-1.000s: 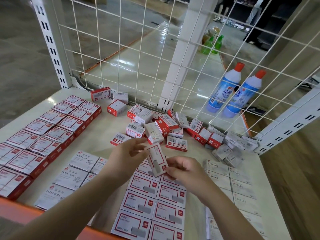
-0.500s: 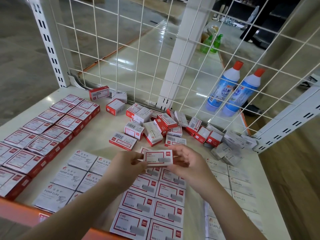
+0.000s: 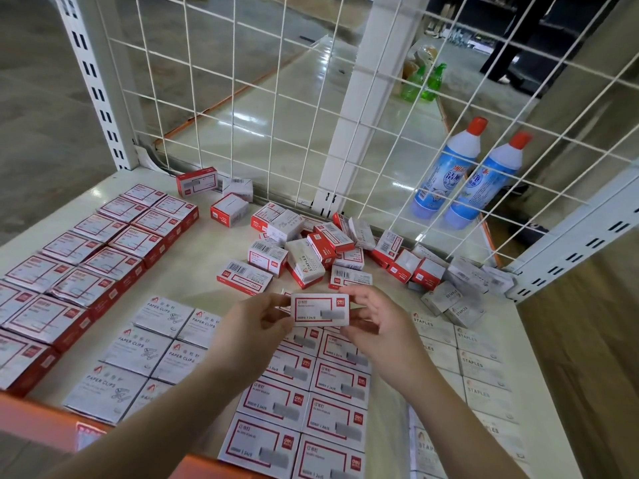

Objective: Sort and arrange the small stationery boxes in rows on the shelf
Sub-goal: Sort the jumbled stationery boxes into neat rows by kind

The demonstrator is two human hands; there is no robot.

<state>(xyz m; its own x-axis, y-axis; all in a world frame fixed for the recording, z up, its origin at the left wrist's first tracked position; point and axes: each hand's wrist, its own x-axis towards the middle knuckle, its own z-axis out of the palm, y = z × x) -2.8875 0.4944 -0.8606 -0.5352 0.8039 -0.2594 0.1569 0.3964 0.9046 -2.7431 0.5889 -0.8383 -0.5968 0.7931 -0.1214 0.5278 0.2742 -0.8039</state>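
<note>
Fingers (image 3: 276, 307) of my left hand (image 3: 249, 326) pinch the left end of a red-framed staple box (image 3: 318, 309), and my right hand (image 3: 375, 323) pinches its right end, so both are closed on it. In the head view I hold the box label-up, level, just above the far end of the double column of matching boxes (image 3: 311, 402) that runs back from the shelf's (image 3: 204, 271) front edge. The step in hand, as I judge it, is placing this box. The next move calls for lowering it flush against the row's last box, edges squared. The unsorted heap (image 3: 332, 250) lies toward the shelf's back edge.
</note>
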